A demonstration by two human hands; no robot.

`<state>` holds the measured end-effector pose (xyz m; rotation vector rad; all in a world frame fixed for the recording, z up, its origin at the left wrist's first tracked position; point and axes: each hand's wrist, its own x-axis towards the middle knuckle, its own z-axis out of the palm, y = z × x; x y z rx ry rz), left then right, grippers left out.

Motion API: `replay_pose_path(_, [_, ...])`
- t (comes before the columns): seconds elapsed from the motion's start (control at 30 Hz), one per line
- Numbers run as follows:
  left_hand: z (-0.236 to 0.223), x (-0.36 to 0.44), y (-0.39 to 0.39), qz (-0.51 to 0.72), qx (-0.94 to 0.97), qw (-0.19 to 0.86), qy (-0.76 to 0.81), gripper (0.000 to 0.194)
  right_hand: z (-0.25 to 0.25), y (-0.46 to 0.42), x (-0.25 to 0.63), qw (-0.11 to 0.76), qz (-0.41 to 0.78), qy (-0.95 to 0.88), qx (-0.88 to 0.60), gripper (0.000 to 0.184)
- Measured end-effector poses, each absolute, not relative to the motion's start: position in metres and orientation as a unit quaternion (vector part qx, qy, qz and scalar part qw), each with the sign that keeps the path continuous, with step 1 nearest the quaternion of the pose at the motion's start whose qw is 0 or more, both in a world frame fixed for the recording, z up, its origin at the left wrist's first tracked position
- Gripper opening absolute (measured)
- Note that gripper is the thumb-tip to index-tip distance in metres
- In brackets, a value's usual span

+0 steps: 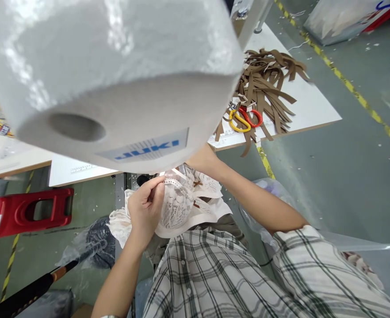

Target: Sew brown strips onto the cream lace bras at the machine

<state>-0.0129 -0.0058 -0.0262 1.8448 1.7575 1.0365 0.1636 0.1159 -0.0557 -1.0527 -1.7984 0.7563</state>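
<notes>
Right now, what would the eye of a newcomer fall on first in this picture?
Probably the big glossy machine head marked JUKI, filling the upper left. Next, the scissors with one red and one yellow handle, on the brown strips to its right. Below the machine head, the left hand pinches the white lace.

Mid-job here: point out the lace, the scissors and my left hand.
Lace [176,211]: head view, on its patterned cup.
Scissors [244,114]: head view, on the red handle.
Left hand [146,215]: head view, near the base of the thumb.
</notes>
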Motion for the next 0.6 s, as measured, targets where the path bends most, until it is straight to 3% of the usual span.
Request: replay_pose_path(0.6, [-0.022, -0.005, 0.004, 0.329, 0.713, 0.162, 0.597, 0.025, -0.049, 0.115, 0.175, 0.431, 0.293, -0.739, -0.428, 0.015])
